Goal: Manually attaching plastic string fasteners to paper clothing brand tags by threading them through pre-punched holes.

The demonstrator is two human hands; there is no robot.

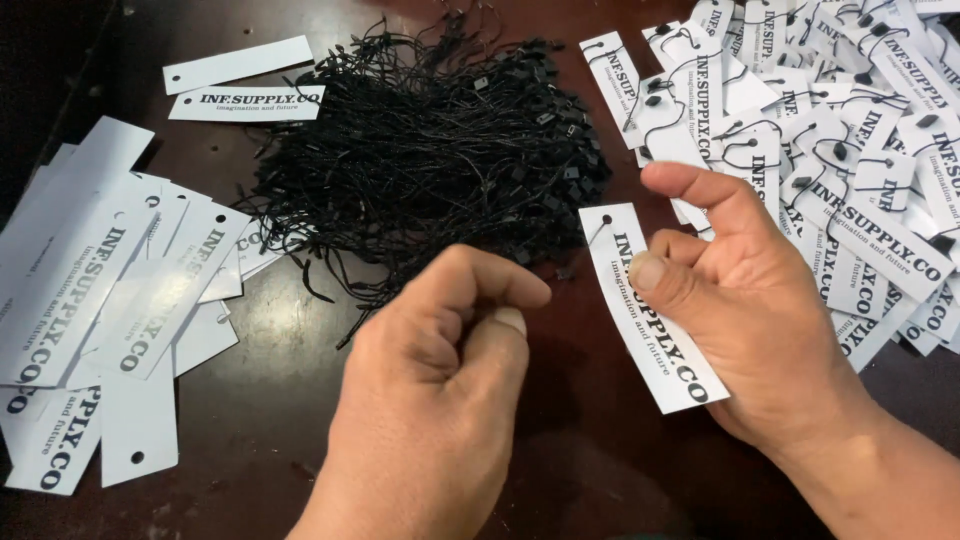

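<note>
My right hand (745, 300) holds a white paper tag (645, 310) with black print, thumb pressed on its upper part; a thin black string runs through the hole at the tag's top. My left hand (440, 390) is closed, thumb and forefinger pinched together just left of the tag, and seems to hold a thin black string end. Beyond both hands lies a tangled heap of black strings with small clasps (440, 150) on the dark brown table (260, 420).
A spread of unstrung white tags (100, 300) lies at the left, two more tags (245, 90) at the top left. A pile of tags with strings attached (850, 130) fills the upper right.
</note>
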